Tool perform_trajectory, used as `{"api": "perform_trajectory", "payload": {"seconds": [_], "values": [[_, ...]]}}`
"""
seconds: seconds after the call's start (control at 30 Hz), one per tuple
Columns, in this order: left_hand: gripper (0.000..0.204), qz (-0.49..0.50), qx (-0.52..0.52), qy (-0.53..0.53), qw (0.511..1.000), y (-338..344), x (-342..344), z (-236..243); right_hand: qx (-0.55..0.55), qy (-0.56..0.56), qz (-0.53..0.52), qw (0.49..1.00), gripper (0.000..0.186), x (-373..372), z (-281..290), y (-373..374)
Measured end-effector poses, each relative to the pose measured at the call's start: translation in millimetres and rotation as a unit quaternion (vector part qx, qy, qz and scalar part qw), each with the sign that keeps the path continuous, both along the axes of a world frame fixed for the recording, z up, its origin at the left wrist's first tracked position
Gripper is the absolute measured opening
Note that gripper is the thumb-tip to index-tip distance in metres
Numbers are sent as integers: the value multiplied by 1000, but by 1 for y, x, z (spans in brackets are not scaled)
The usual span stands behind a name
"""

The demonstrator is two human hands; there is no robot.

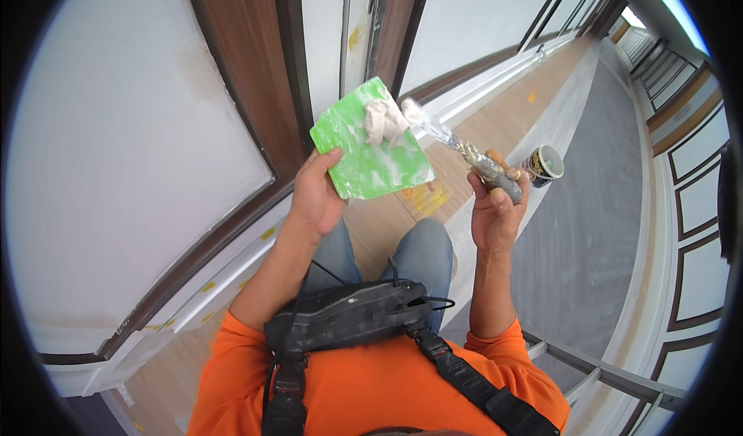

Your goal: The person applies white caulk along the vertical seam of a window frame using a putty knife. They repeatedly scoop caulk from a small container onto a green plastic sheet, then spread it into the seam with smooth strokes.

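Note:
My left hand (318, 192) grips the near left edge of a flat green board (387, 169), thumb on top, the other fingers under it. A lump of whitish putty (384, 122) sits on its far part, and white smears cover much of the rest. My right hand (498, 212) is closed round the dark, stained handle of a putty knife (487, 167). Its metal blade points up and left, toward the putty, with white paste at the tip. Whether that tip touches the lump I cannot tell.
Beyond my right hand stands an open tub (544, 164) on the floor covering. A white wall panel (116, 157) with dark brown trim (248, 57) rises on my left. A metal ladder (596, 374) lies at the lower right. The grey corridor floor (576, 204) runs away to the upper right.

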State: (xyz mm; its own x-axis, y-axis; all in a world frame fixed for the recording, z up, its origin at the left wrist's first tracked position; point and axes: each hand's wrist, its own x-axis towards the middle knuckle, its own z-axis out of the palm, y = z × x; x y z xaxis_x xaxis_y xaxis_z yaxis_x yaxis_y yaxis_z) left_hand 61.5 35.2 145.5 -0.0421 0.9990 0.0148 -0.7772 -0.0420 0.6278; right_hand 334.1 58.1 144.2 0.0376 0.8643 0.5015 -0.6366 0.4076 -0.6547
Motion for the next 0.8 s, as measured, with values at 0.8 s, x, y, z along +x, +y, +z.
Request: {"api": "perform_trajectory", "payload": {"seconds": [0.8], "values": [[43, 3, -1, -10, 1000, 0, -9, 3, 69, -62, 6, 996, 31, -38, 144, 187]]}}
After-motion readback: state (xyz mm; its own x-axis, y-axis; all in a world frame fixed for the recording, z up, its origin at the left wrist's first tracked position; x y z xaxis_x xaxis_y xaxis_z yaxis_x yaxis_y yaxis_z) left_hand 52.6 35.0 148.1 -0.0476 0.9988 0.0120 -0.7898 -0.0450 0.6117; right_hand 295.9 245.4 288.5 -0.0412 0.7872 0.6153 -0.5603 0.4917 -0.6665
